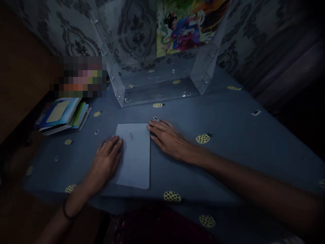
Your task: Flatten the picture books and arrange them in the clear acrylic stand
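Observation:
A pale, thin book or booklet (134, 159) lies flat near the front edge of the table, with a small bit of dark print toward its top. My left hand (108, 159) rests on its left edge, fingers stretched out and lying flat. On the other side, my right hand (167, 139) touches the upper right edge with its fingertips, fingers extended and the palm low over the cloth. Neither hand grips the booklet. A dark band (67, 210) circles my left wrist.
A clear acrylic rack (200, 81) stands at the back, holding a colourful picture book (185, 30). Several stacked books (61, 115) lie at the left, beside a pixelated patch. A blue cloth with pineapple prints (228, 142) covers the table. Patterned wallpaper (78, 34) is behind.

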### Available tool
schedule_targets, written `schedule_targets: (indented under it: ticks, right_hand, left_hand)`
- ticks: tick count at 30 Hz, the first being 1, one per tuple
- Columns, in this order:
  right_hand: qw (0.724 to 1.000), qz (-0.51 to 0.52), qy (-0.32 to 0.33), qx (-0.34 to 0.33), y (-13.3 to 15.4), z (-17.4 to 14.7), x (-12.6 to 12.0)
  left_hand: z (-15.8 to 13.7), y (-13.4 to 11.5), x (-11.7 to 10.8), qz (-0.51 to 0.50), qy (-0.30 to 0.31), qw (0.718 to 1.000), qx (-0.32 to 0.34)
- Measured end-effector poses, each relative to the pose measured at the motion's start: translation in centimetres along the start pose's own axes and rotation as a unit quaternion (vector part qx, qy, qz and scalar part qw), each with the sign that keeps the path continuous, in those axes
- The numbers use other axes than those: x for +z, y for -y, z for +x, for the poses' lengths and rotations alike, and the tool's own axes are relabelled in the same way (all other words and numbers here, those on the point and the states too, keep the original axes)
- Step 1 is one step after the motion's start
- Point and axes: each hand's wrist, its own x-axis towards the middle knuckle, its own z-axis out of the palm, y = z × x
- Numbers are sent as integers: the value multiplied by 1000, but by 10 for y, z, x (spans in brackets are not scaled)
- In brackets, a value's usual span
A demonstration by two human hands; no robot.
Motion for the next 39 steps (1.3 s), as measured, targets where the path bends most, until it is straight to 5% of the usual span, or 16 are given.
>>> schedule_targets:
  ticks: [7,13,22,32,39]
  right_hand:
    - [993,106,19,55,6,1,-20]
    - [986,149,17,74,6,0,-25]
    - [994,98,25,33,0,0,-18]
    - [998,47,46,12,1,1,-18]
    - [998,1,17,-64,19,2,-12]
  left_hand:
    - [70,-10,13,-88,33,995,18]
    - [87,-24,24,-136,37,988,68]
    - [62,-35,12,-137,68,984,87]
    - [-1,-59,-24,-210,154,963,66]
    - [-20,-63,-16,-221,80,969,76]
